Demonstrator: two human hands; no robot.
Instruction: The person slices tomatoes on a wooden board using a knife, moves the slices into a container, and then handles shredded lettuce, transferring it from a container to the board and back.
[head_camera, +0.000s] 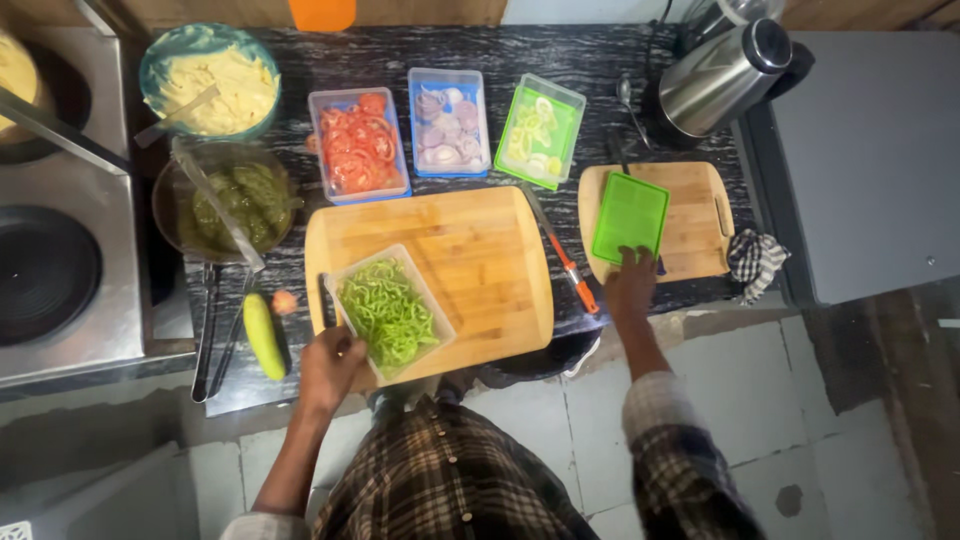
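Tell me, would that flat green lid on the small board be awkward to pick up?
Probably light: the green lid looks like thin plastic. Lying flat on the small cutting board, it may need an edge lifted, where the right hand touches. Likely slides easily.

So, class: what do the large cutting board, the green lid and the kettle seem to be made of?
Large cutting board: wood or bamboo, matte, with visible grain stripes. Green lid, under the right hand: likely plastic, translucent with a moulded rim. Kettle: metal, probably steel, with mirror-like reflections.

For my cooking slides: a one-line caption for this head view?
Left hand steadies a tub of green strips on a board; right hand touches a green lid.
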